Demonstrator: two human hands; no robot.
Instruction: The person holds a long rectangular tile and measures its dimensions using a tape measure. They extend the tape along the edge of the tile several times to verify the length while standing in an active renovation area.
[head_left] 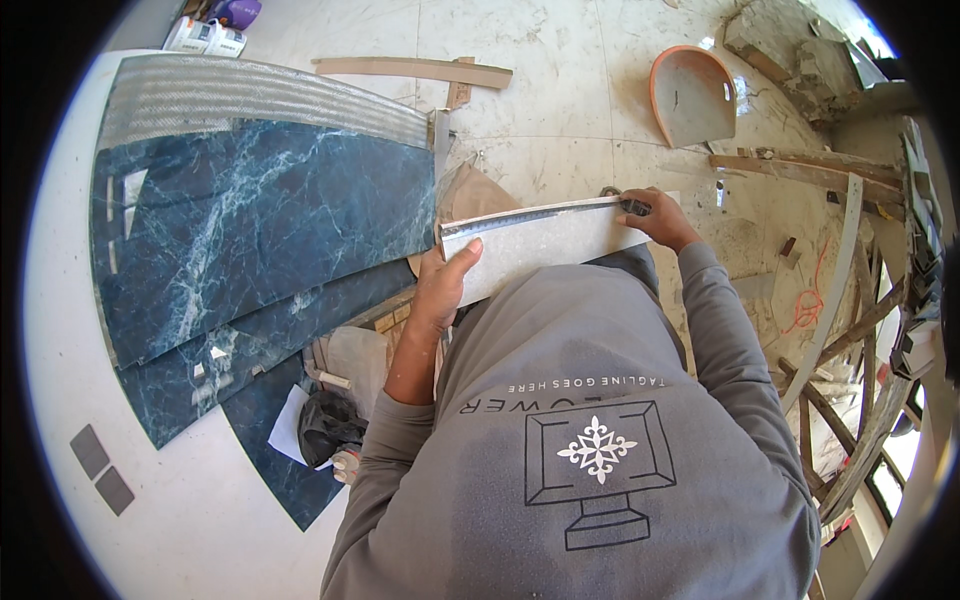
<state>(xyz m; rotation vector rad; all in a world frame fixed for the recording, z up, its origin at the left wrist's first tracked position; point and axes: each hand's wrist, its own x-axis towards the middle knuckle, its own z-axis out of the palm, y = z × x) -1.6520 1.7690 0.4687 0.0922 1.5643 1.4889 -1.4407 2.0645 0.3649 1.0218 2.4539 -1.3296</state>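
A pale strip of tile [545, 238] lies across in front of my body, its far edge tilted up slightly. The left end of the strip is gripped by my left hand [443, 283], thumb on the upper face and fingers underneath. Along its far edge runs the blade of a tape measure [530, 216]. My right hand [658, 217] closes round the dark case of that tape measure at the strip's right end. The fingers below the strip are hidden.
Large blue marble-look slabs [270, 220] lie overlapped at the left, beside a black plastic bag [332, 425]. An orange-rimmed basin [692, 98] sits at the far right. Wooden poles [865, 385] and a red cord [806, 305] are on the right; a long brown strip [415, 70] lies beyond.
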